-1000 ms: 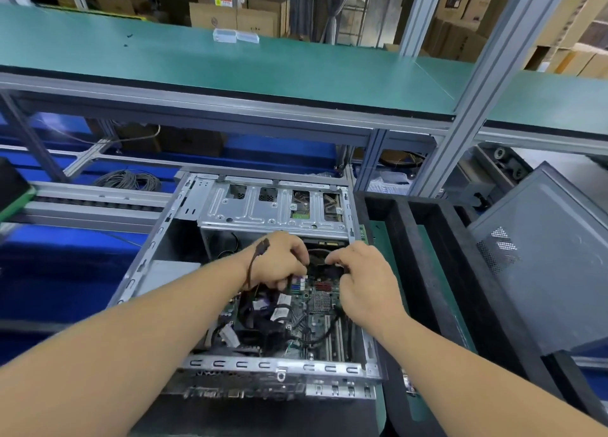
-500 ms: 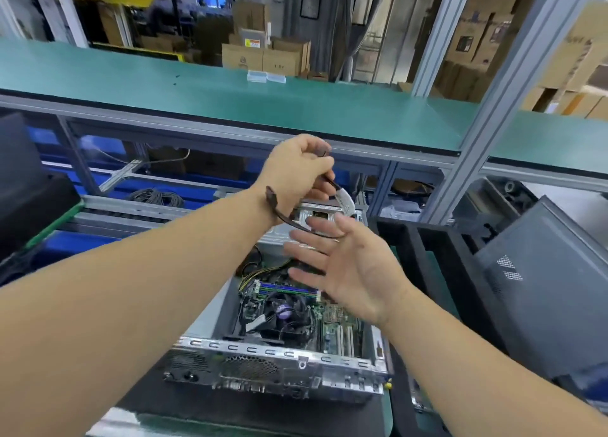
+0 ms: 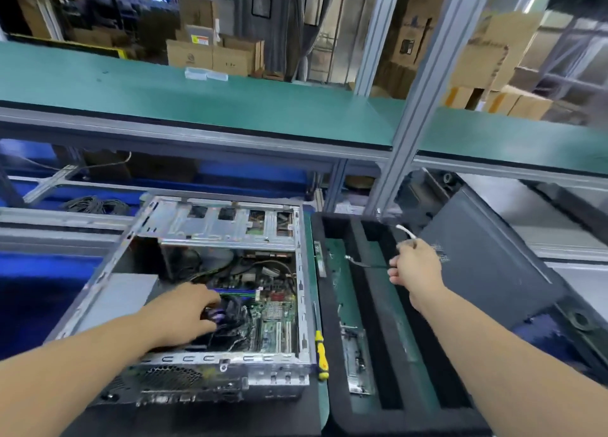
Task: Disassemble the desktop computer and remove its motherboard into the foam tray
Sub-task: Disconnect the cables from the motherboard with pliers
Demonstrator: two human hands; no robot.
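Note:
The open desktop case (image 3: 184, 239) lies on its side at centre left, with the green motherboard (image 3: 276, 318) still inside among cables. My left hand (image 3: 184, 314) reaches into the case, its fingertips bent onto the black cooler (image 3: 230, 308); any grip there is hidden. To the right, my right hand (image 3: 416, 267) pinches a thin dark cable (image 3: 365, 263) with a white plug (image 3: 404, 230) at its top end. The cable hangs over the black foam tray (image 3: 375, 308), which stands right of the case.
A yellow and black screwdriver (image 3: 320, 351) lies between case and tray. A metal bracket (image 3: 357, 361) rests in a tray slot. The dark side panel (image 3: 493, 265) leans at the right. A green shelf (image 3: 230, 107) and an aluminium post (image 3: 404, 160) stand behind.
The cable passed from my left hand to my right, which swung right over the foam tray. My left hand dropped from above the case down onto the cooler.

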